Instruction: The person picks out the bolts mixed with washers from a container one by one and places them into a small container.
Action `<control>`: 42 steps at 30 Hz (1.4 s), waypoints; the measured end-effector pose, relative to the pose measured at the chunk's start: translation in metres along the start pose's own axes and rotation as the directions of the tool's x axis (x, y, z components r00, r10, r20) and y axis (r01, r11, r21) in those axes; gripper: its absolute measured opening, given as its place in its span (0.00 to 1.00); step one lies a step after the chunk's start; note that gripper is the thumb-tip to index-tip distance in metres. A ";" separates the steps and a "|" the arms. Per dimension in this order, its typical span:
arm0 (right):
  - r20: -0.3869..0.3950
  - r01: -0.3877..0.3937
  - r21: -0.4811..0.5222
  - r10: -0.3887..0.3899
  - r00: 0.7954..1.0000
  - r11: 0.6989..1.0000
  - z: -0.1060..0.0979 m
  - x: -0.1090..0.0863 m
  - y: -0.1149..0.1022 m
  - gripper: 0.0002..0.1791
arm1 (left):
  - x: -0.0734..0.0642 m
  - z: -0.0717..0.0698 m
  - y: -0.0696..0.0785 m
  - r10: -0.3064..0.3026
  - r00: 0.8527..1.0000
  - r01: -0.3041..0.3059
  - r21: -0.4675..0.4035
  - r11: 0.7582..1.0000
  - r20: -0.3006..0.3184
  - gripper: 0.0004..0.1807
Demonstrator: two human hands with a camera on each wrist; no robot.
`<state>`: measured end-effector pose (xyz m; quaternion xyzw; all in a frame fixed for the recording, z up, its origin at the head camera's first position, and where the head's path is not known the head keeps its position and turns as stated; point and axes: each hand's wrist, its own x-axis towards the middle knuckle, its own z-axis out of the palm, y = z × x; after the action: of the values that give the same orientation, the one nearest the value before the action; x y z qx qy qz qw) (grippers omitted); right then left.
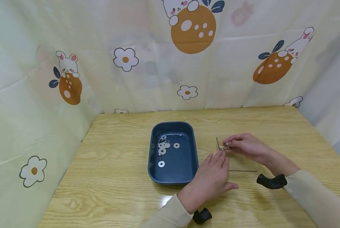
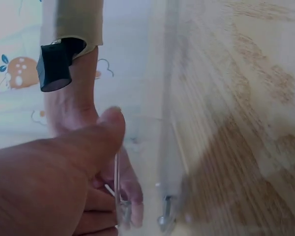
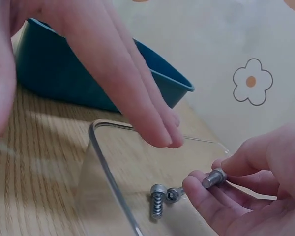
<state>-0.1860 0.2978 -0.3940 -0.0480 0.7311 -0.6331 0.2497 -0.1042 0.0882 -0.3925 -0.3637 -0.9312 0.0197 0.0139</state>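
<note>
My right hand (image 1: 248, 147) pinches a small metal socket-head bolt (image 3: 215, 178) between thumb and fingers, over the clear plastic container (image 1: 244, 171). My left hand (image 1: 211, 177) has its fingers stretched out, with the thumb apart, at the container's left side. In the right wrist view its fingertips overlap the container's rim (image 3: 102, 147). Inside the container lie an upright-looking bolt (image 3: 157, 202) and another bolt (image 3: 173, 195) beside it, seen through the clear wall. The left wrist view shows a blurred bolt (image 2: 164, 211) through the plastic.
A dark blue tray (image 1: 194, 148) stands left of the container, holding several flat washers (image 1: 162, 151) and a few bolts (image 1: 159, 156). All of it is on a wood-grain table (image 1: 112, 171). A patterned curtain (image 1: 152, 79) hangs behind the table and along its sides.
</note>
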 end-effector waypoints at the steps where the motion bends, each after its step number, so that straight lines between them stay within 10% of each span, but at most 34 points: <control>1: 0.000 -0.004 -0.001 0.004 1.000 1.000 0.001 0.001 0.001 0.25 | 0.000 0.001 0.000 -0.007 1.000 0.007 0.005 1.000 -0.005 0.47; 22: 0.037 -0.014 -0.045 0.016 0.999 0.999 0.010 0.007 0.010 0.24 | 0.003 0.007 -0.006 -0.057 0.973 0.068 0.040 0.997 -0.225 0.28; 42: 0.055 0.056 -0.045 -0.054 0.997 0.997 0.011 0.005 0.008 0.26 | 0.007 0.012 -0.008 -0.077 0.966 0.081 0.008 0.997 -0.247 0.28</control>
<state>-0.1834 0.2877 -0.4043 -0.0910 0.7371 -0.6209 0.2506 -0.1151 0.0863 -0.4040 -0.3257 -0.9359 -0.0178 0.1333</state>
